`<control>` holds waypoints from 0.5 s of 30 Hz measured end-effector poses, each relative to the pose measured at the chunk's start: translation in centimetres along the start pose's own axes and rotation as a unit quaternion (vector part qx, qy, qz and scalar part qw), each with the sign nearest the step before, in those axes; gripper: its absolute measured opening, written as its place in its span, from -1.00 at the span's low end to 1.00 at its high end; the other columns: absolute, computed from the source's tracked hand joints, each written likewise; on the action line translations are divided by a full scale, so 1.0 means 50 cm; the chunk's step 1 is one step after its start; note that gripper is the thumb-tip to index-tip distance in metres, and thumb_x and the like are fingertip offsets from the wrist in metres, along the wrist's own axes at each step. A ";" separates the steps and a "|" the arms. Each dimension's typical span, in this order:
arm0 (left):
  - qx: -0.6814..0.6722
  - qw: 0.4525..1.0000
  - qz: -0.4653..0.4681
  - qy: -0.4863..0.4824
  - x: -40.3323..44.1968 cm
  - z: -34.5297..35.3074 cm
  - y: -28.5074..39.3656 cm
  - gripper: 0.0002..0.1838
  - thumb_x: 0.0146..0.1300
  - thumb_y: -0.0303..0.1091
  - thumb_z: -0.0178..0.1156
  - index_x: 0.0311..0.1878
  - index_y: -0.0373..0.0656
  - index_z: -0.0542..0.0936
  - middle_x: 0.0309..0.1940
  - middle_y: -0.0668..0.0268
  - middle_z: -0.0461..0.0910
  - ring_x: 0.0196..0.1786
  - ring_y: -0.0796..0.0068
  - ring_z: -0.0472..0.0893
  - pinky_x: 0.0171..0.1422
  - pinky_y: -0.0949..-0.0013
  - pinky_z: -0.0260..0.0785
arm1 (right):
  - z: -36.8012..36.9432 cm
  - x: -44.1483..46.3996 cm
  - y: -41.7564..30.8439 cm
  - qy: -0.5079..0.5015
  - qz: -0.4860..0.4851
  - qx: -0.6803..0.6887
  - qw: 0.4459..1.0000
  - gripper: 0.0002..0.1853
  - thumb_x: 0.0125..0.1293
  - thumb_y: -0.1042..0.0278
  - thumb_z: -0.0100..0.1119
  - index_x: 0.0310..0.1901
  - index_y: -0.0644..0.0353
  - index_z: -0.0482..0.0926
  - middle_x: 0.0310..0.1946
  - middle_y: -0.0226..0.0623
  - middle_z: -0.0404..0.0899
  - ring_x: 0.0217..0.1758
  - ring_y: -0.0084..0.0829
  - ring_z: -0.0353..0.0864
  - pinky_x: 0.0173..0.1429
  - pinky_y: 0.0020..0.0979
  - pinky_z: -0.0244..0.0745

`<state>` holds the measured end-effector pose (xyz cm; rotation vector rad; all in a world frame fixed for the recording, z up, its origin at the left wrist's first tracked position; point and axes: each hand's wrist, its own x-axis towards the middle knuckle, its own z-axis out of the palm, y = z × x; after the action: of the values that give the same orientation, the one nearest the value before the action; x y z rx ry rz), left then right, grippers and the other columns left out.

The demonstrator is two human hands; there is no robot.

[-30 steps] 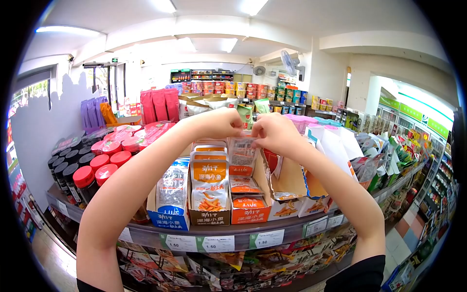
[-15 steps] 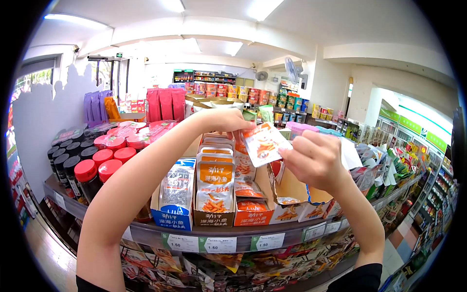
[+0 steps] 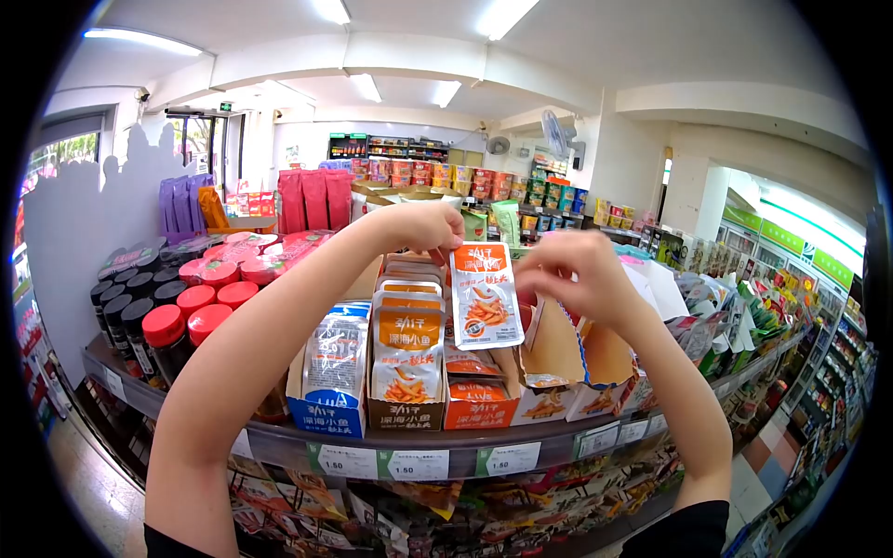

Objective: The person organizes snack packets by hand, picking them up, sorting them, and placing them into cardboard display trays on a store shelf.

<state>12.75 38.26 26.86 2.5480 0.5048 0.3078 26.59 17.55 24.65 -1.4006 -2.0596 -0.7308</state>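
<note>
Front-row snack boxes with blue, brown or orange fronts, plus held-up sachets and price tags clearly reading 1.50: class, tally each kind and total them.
Blue box: 1
Brown box: 1
Orange box: 1
Held-up sachet: 1
Price tags: 3
Total: 7

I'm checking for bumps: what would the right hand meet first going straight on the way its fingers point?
The right hand would probably meet the right edge of the orange-and-white fish-snack sachet held by the left hand, though depth is unclear.
</note>
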 end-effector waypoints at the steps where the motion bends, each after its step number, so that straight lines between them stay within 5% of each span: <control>1: -0.004 1.000 0.002 0.001 0.000 0.001 0.000 -0.87 0.39 -0.27 0.08 -0.18 -0.10 0.52 -0.31 0.35 0.64 -0.20 0.59 0.63 -0.20 0.46 0.32 | 0.002 0.012 0.008 0.021 0.070 -0.005 0.997 -0.81 0.10 0.29 0.38 -0.32 0.20 0.68 -0.59 -0.36 0.52 -0.59 -0.57 0.40 -0.47 -0.50 0.28; 5: 0.000 1.000 0.017 0.004 0.011 -0.001 -0.009 -0.86 0.35 -0.26 0.05 -0.17 -0.08 0.54 -0.31 0.39 0.66 -0.22 0.59 0.67 -0.29 0.46 0.34 | 0.035 0.053 0.066 0.029 0.104 0.020 0.994 -0.77 0.11 0.19 0.31 -0.25 0.11 0.72 -0.60 -0.24 0.55 -0.50 -0.36 0.54 -0.33 -0.35 0.43; 11: 0.002 1.000 0.003 0.002 -0.005 -0.002 0.000 -0.80 0.38 -0.16 0.09 -0.15 -0.07 0.54 -0.32 0.37 0.63 -0.19 0.59 0.60 -0.18 0.43 0.36 | 0.062 0.090 0.106 -0.092 0.247 0.197 0.944 -0.76 0.03 0.29 0.40 -0.33 0.30 0.71 -0.47 -0.25 0.68 -0.37 -0.52 0.61 -0.15 -0.43 0.47; 15: -0.048 0.999 -0.019 0.002 -0.010 -0.008 0.002 -0.38 0.41 0.23 -0.27 0.12 -0.09 0.50 -0.21 0.23 0.66 -0.12 0.49 0.61 -0.05 0.35 0.39 | 0.028 0.098 0.079 -0.034 0.240 0.257 0.935 -0.83 0.08 0.34 0.40 -0.36 0.26 0.69 -0.49 -0.41 0.64 -0.43 -0.67 0.49 -0.33 -0.54 0.36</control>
<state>12.18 38.14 27.16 2.4429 0.5268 0.3170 28.59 22.94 27.59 -1.5239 -1.6724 0.0639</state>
